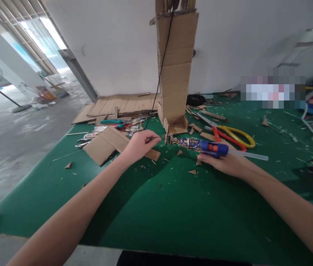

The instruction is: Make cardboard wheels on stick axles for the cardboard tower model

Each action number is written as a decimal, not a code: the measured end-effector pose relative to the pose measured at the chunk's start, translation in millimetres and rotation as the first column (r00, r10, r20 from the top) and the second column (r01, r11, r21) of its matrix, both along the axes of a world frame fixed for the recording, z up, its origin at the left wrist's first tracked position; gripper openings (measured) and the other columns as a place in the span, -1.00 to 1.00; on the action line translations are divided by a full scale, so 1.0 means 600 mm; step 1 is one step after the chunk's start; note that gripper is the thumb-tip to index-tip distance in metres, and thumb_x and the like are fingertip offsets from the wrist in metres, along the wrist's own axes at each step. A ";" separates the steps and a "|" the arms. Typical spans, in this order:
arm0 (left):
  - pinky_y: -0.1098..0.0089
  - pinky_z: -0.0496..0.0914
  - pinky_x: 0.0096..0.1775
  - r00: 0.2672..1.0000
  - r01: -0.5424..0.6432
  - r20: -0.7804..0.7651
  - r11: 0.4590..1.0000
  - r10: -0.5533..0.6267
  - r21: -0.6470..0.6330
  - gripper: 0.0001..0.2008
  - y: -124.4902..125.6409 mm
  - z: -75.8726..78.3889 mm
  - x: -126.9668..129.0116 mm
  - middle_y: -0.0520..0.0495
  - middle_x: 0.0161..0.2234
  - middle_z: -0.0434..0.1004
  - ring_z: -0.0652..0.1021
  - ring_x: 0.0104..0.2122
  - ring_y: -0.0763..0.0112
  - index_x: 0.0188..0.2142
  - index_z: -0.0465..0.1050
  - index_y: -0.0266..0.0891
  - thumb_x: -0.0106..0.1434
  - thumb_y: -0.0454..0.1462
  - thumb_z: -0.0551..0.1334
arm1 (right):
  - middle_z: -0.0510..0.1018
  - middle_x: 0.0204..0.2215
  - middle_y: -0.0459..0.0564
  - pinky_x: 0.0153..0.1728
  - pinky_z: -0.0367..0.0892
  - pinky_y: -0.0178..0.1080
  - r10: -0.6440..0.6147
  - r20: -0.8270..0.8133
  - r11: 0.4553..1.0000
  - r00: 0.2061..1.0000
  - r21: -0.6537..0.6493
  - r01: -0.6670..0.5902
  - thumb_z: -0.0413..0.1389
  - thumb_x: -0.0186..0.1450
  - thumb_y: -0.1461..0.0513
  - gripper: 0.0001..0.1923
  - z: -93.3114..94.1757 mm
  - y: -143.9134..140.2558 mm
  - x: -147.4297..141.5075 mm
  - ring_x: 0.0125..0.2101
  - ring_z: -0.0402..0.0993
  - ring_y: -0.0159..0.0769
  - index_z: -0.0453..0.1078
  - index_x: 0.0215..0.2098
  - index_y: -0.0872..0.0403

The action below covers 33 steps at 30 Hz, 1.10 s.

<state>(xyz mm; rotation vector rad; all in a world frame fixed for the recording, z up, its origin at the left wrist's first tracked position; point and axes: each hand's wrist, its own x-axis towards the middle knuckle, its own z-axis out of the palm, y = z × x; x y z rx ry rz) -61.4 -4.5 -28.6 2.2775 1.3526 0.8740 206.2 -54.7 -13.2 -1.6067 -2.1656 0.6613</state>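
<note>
My right hand (223, 162) grips a blue and orange hot glue gun (203, 146), its clear glue stick (249, 156) sticking out to the right. The gun's nozzle points left at a small round cardboard piece (169, 139). My left hand (140, 145) pinches a thin stick (156, 138) that reaches that small piece. Both hands hover just above the green table mat (156, 207), in front of a tall cardboard tower (174, 70).
An L-shaped cardboard piece (106, 144) lies under my left hand. Orange and yellow scissors (228, 135), pliers and metal tools (112, 127) and cardboard scraps lie around. Flat cardboard sheets (123, 105) rest at the back. A black cable (162, 70) hangs along the tower.
</note>
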 end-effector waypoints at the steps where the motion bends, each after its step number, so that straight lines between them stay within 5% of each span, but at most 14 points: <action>1: 0.40 0.35 -0.34 1.000 -0.002 -0.001 1.000 0.002 -0.003 -0.78 0.000 0.001 0.000 -0.04 -0.39 0.53 0.48 -0.40 0.41 -0.38 0.50 -0.22 0.21 -0.16 0.15 | 0.53 -0.60 -0.04 -0.56 0.34 -0.24 0.002 -0.002 1.000 1.000 -0.006 -0.002 0.05 0.17 -0.04 -0.64 0.000 0.000 0.000 -0.55 0.48 -0.21 0.47 -0.54 0.02; 27: 0.37 0.37 -0.30 0.999 0.015 0.038 0.999 -0.014 -0.033 -0.78 -0.004 0.003 0.000 -0.03 -0.37 0.55 0.50 -0.37 0.41 -0.38 0.53 -0.18 0.22 -0.17 0.14 | 0.50 -0.58 -0.02 -0.53 0.33 -0.19 -0.043 0.078 0.999 0.996 -0.028 0.045 0.04 0.15 -0.10 -0.60 -0.002 0.003 0.003 -0.52 0.47 -0.14 0.46 -0.42 0.03; 33: 0.39 0.35 -0.32 0.998 0.050 0.030 0.999 -0.049 -0.016 -0.77 -0.004 0.003 0.001 -0.03 -0.39 0.54 0.49 -0.38 0.42 -0.38 0.52 -0.19 0.22 -0.18 0.13 | 0.39 -0.70 -0.11 -0.61 0.25 -0.26 -0.079 0.037 0.997 0.996 0.016 0.078 0.04 0.15 -0.09 -0.61 -0.010 0.003 0.002 -0.61 0.41 -0.24 0.33 -0.59 0.01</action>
